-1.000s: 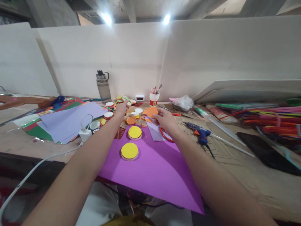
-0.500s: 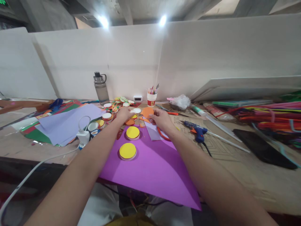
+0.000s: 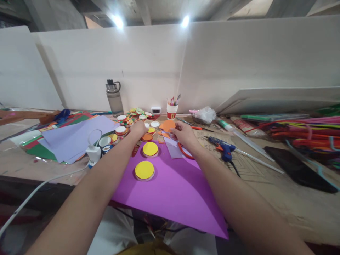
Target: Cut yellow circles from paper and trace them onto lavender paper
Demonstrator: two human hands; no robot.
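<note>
My right hand (image 3: pixel 184 132) pinches an orange paper circle (image 3: pixel 168 125) by its right edge, above the far end of the purple sheet (image 3: pixel 172 191). My left hand (image 3: pixel 138 129) is closed at a small white disc (image 3: pixel 147 125), its fingertips partly hidden behind the hand. Just right of it lies another white-topped disc (image 3: pixel 155 124). A yellow disc (image 3: pixel 151 130) and an orange disc (image 3: pixel 147 136) sit close below. Two larger yellow-topped discs, one nearer me (image 3: pixel 144 170) and one behind it (image 3: pixel 150 149), rest on the purple sheet.
Red-handled scissors (image 3: pixel 186 151) lie over lilac paper (image 3: pixel 174 148) under my right hand. A blue glue gun (image 3: pixel 224 148) lies to the right, near a black tablet-like slab (image 3: pixel 297 168). A water bottle (image 3: pixel 114 99) and a pen cup (image 3: pixel 172 110) stand at the back.
My left hand has shifted slightly left, and the white disc at its fingers shows apart from the neighbouring one. My right hand keeps the orange circle almost in place.
</note>
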